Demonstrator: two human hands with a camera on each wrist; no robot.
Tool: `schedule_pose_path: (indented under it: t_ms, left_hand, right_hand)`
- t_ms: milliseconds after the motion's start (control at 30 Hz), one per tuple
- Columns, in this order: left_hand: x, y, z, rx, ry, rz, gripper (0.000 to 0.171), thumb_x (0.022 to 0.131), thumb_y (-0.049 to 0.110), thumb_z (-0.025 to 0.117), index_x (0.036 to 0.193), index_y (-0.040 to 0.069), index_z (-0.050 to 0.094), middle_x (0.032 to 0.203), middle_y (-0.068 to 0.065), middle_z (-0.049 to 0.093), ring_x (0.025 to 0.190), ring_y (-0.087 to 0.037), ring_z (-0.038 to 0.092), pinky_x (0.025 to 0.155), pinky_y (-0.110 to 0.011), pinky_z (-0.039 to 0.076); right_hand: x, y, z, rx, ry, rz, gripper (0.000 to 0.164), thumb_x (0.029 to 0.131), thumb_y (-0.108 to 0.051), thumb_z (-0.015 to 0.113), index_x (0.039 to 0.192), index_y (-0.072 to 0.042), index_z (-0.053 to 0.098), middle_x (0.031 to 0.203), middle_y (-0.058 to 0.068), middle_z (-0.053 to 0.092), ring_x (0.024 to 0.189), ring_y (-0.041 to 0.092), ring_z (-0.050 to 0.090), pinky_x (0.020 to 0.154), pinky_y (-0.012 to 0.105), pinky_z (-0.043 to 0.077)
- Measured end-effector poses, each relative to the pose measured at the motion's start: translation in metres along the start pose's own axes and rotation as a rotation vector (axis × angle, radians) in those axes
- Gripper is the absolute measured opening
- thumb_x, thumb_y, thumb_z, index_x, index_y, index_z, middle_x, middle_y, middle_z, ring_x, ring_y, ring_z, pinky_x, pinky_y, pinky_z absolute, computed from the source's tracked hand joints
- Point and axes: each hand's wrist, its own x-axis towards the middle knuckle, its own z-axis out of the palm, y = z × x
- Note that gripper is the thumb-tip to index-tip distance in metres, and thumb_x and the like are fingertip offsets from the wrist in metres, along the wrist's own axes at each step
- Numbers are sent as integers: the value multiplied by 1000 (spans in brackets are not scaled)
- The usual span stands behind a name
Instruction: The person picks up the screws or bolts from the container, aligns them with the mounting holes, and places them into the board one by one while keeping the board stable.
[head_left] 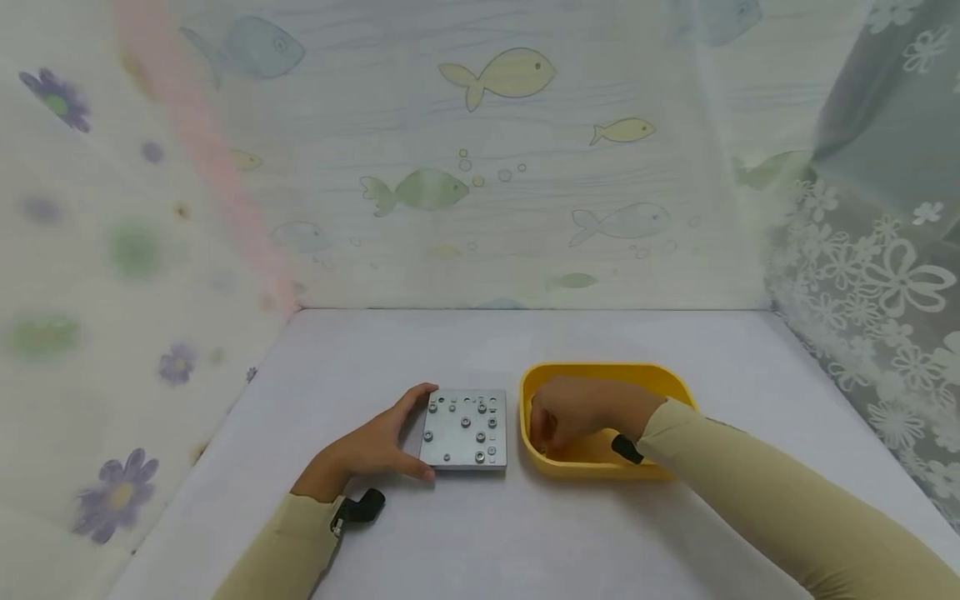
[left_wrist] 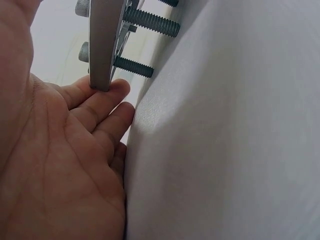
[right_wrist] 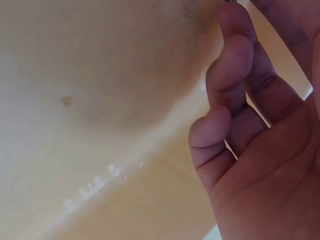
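A square silver metal plate point(head_left: 463, 429), studded with several socket-head screws, stands at the middle of the table. My left hand point(head_left: 378, 442) holds its left side, thumb at the near corner and index finger at the far one. In the left wrist view, the fingers point(left_wrist: 102, 112) curl under the plate's edge point(left_wrist: 104, 45), and threaded screw shanks point(left_wrist: 152, 22) stick out from its underside. My right hand point(head_left: 573, 410) reaches into a yellow plastic bin point(head_left: 600, 471), fingers curled down by its left wall. A small metal piece point(right_wrist: 231, 1) shows at its fingertips, mostly hidden.
The white-covered table point(head_left: 465, 542) spreads around both things. A fish-print curtain point(head_left: 510, 192) hangs along the back edge, with a flowered curtain point(head_left: 120, 350) at left and a lace one point(head_left: 885, 283) at right. Each wrist wears a small black camera point(head_left: 363, 506).
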Motion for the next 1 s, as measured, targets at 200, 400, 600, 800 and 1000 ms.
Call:
schedule_pose_path:
  t_ms: [200, 400, 600, 800, 1000]
  left_hand:
    - [-2, 1, 3, -16, -12, 2, 131, 61, 41, 99, 164, 30, 19, 169, 9, 24, 160, -18, 14, 129, -56, 11]
    - [-3, 4, -1, 4, 3, -3, 130, 60, 43, 99, 163, 31, 20, 168, 9, 26, 160, -18, 16, 128, -56, 13]
    - [-1, 5, -1, -4, -8, -1, 129, 61, 40, 99, 163, 30, 20, 169, 8, 25, 160, -20, 15, 128, -58, 12]
    - [-1, 5, 0, -11, -6, -10, 130, 60, 37, 100, 163, 31, 20, 169, 8, 25, 160, -18, 15, 129, -56, 11]
    - [0, 4, -1, -3, -5, 5, 129, 60, 38, 99, 162, 32, 20, 169, 8, 25, 160, -19, 15, 128, -57, 12]
  right_hand:
    - [3, 5, 2, -25, 25, -14, 16, 83, -18, 87, 86, -33, 81, 83, -21, 71, 81, 5, 63, 82, 25, 57]
    - [5, 8, -4, -84, 59, 17, 13, 83, -26, 88, 93, -32, 82, 85, -23, 71, 81, 3, 63, 86, 26, 56]
    - [3, 10, -8, -172, 56, 25, 7, 87, -29, 85, 91, -30, 80, 81, -21, 67, 76, 6, 61, 80, 26, 55]
    - [2, 16, -14, -218, 90, 7, 10, 86, -23, 80, 84, -32, 77, 77, -20, 65, 74, 7, 58, 77, 27, 53]
    - [-3, 19, -22, -169, 163, -19, 8, 86, -23, 78, 86, -30, 80, 78, -20, 65, 75, 6, 58, 74, 27, 52]
